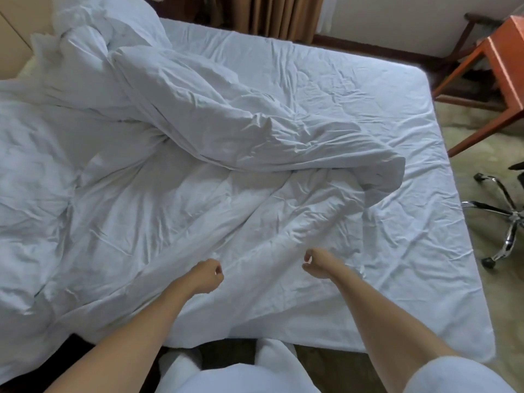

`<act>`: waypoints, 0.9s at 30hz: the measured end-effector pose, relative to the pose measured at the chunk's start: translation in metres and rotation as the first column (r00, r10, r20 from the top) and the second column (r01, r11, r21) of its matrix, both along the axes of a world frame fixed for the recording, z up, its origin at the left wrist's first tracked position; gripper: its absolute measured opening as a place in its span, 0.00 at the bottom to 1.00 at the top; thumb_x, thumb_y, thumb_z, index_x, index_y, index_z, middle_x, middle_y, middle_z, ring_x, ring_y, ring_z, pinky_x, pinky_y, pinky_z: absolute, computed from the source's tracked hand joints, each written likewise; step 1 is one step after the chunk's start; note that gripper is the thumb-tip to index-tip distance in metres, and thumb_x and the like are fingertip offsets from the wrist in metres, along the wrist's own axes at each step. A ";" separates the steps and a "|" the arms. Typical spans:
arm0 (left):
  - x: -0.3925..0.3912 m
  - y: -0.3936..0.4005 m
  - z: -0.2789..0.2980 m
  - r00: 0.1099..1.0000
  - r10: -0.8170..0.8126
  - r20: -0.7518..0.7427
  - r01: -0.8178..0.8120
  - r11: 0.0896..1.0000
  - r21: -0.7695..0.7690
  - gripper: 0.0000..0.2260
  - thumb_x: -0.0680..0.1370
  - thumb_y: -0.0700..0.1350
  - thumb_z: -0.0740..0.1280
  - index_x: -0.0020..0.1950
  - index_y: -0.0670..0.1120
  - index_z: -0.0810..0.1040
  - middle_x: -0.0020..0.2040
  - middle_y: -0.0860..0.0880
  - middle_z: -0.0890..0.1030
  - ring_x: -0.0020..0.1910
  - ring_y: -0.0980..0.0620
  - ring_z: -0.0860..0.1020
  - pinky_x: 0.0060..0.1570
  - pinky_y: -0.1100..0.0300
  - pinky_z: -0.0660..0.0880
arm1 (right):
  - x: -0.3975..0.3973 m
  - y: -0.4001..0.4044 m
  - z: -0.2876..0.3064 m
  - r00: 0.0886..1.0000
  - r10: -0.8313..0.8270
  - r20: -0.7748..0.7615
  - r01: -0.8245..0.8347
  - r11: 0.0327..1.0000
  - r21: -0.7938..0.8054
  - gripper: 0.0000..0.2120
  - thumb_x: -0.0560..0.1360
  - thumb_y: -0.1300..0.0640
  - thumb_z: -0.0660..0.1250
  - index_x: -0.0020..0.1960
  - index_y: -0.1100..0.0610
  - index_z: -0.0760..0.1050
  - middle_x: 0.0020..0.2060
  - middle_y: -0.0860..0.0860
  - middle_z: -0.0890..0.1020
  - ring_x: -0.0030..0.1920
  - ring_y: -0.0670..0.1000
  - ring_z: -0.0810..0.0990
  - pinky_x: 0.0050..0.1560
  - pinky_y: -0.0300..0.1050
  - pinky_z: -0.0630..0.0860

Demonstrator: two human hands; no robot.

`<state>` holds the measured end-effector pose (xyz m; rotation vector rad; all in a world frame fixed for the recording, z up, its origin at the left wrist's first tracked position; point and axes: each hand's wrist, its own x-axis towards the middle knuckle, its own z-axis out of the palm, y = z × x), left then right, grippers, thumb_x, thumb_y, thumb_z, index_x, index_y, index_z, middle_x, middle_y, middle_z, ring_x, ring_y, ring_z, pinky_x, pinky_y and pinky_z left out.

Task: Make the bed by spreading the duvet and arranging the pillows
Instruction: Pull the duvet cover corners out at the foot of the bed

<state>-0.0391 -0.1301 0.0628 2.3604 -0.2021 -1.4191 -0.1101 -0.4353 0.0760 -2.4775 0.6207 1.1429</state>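
- Duvet (pixel 175 154) lay white and crumpled across the left and middle of the bed (pixel 368 114), one long ridge of it folded over and running from the far left corner toward the right side.
- Its near edge draped over the bedside at the lower left, close to the person's legs.
- Both bare arms reached out over the near part of the bed, hands close together but apart.
- Left hand (pixel 205 276) had its fingers curled into a loose fist just above the cloth; whether they pinched any fabric, I could not tell.
- Right hand (pixel 316 263) had its fingers curled too, thumb and fingertips drawn together; a grip on the cloth could not be made out either.
- Pillow (pixel 133 21) sat bunched at the far left corner, partly under the duvet's heap.
- Sheet (pixel 354 89) showed wrinkled and bare across the right half of the bed.
- Wooden chair (pixel 487 69) stood past the bed's right corner, and a chrome chair base (pixel 502 217) sat on the floor at the right edge.
- Brown curtain (pixel 286 15) hung beyond the bed.
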 end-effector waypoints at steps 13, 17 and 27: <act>-0.055 -0.217 -0.007 1.000 -0.025 -0.017 0.025 1.000 -0.004 0.11 0.78 0.46 0.57 0.51 0.42 0.76 0.48 0.43 0.80 0.43 0.47 0.78 0.44 0.54 0.75 | -0.077 -0.192 -0.099 0.710 -0.703 -0.052 0.694 0.685 0.220 0.45 0.68 0.47 0.77 0.76 0.60 0.59 0.71 0.58 0.69 0.69 0.62 0.70 0.64 0.55 0.72; -0.060 -0.218 -0.006 1.000 0.025 0.011 -0.026 0.999 0.022 0.09 0.79 0.47 0.57 0.49 0.46 0.75 0.48 0.46 0.80 0.46 0.46 0.79 0.49 0.51 0.78 | -0.079 -0.167 -0.130 0.329 -0.936 -0.126 0.868 0.247 0.431 0.35 0.73 0.49 0.74 0.74 0.49 0.61 0.61 0.52 0.71 0.58 0.62 0.75 0.43 0.57 0.81; -0.114 -0.246 0.020 0.962 0.150 0.228 -0.160 0.987 0.025 0.49 0.68 0.63 0.71 0.79 0.55 0.45 0.76 0.54 0.56 0.75 0.50 0.58 0.72 0.48 0.61 | -0.011 -0.082 -0.012 0.467 -0.881 -0.080 0.630 0.267 0.729 0.13 0.79 0.53 0.66 0.52 0.64 0.79 0.36 0.55 0.81 0.32 0.50 0.79 0.25 0.39 0.72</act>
